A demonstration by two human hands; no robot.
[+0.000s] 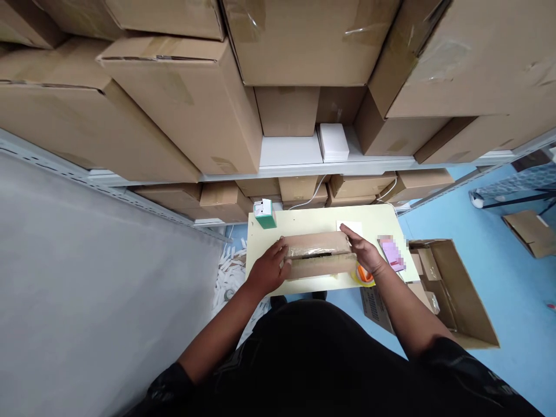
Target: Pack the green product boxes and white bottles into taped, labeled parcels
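Note:
A small brown cardboard box [321, 267] is held between my two hands over the pale yellow table [306, 219]. Clear tape runs along its top, and a dark gap shows at the seam between its flaps. My left hand [270, 269] grips the left end, fingers on top and thumb on the near side. Against the right end presses my right hand [365, 252], its fingers stretched along the edge. Just below that hand lies a roll of tape with an orange core [364, 274], partly hidden by my wrist. Whatever lies under the box is hidden.
A green and white carton [264, 214] stands at the table's back left. Purple paper [393, 255] lies at the right edge. A large open carton [467, 295] sits on the floor to the right. Shelves [286, 152] stacked with boxes rise behind; white scraps [228, 278] lie left.

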